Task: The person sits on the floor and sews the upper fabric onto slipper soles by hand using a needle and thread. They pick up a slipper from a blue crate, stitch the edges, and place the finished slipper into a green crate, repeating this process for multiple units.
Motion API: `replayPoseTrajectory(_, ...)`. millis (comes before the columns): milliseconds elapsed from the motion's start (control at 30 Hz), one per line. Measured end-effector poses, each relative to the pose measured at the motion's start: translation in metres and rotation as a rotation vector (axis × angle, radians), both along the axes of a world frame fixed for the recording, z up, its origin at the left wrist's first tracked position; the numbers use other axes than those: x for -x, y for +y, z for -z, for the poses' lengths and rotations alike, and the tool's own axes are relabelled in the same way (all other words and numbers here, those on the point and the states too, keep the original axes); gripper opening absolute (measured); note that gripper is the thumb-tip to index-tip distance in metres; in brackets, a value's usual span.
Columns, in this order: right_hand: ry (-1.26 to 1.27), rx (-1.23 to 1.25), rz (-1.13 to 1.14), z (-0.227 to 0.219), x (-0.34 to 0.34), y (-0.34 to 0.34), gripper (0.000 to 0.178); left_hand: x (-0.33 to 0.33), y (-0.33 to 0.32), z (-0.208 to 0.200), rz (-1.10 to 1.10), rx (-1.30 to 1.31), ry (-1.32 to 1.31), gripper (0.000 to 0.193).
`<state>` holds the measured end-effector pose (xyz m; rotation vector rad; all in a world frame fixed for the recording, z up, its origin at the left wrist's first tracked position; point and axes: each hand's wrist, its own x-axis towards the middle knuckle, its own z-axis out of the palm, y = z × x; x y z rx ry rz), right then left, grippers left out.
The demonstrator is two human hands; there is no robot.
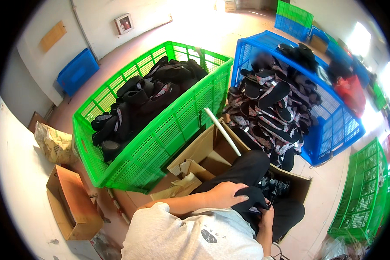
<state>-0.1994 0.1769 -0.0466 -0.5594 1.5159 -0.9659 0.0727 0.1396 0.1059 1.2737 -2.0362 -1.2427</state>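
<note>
A soft black cloth shoe [252,197] lies over my lap between my hands; its exact shape is partly lost against my black trousers. My left hand [226,195] rests across its left side, fingers curled over the fabric and thumb pointing right. On the other side, my right hand [266,215] is closed on its lower right edge, with some fingertips hidden. Just beyond, an open cardboard box [300,182] at my knees contains dark patterned items [275,186].
A green crate [177,117] full of black shoes [151,93] stands ahead left. Ahead right, floral-lined black shoes [268,104] spill from a tipped blue crate [333,125]. A white tube [222,130] leans in a carton [212,151]. Another green crate [362,190] stands right, a cardboard box [73,203] left.
</note>
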Motion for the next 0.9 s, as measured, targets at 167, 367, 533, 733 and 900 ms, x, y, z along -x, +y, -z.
replayPoseTrajectory(167,-0.044,0.002,-0.030,-0.014,-0.006,0.005,0.043,-0.027,0.001,0.021,-0.009,-0.039,0.158,0.051)
replayPoseTrajectory(367,-0.449,0.263,-0.038,-0.034,-0.009,0.009,0.059,-0.073,-0.011,0.021,-0.550,-0.413,0.737,0.040)
replayPoseTrajectory(533,-0.301,0.067,0.113,-0.019,0.006,0.000,0.041,-0.142,-0.024,-0.036,-1.161,0.034,1.212,0.050)
replayPoseTrajectory(733,-0.279,0.031,0.068,-0.015,0.003,-0.009,0.028,-0.223,-0.042,0.019,-1.432,0.596,1.251,0.062)
replayPoseTrajectory(900,-0.228,0.033,0.062,-0.039,-0.004,-0.030,0.025,-0.175,-0.049,0.044,-1.482,0.305,0.985,0.055)
